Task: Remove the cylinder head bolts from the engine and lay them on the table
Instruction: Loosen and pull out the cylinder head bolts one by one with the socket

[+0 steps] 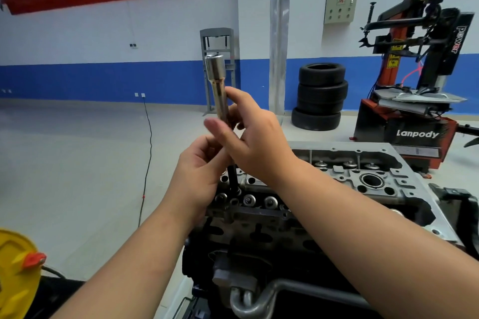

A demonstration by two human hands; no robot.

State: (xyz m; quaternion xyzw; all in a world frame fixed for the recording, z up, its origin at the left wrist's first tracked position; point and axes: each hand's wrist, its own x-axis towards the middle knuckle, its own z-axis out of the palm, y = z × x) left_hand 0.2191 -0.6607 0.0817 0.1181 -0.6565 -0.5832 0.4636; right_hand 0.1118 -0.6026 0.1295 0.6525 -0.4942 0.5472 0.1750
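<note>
Bolt [220, 90] upright between my hands, its thick silver head at twelve o'clock, dark shank running down toward the engine [324, 189] at six. My right hand [256, 137] pinches the golden upper shaft with thumb and fingers; my left hand [199, 171] curls around the lower shaft from seven o'clock. Stacked tyres [321, 96] stand at two o'clock, well apart.

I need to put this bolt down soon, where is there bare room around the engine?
No table shows. Bare floor lies left of the engine, between the black cable and yellow object. Crowded: the cylinder head, and the tyre stack and tyre changer behind.
</note>
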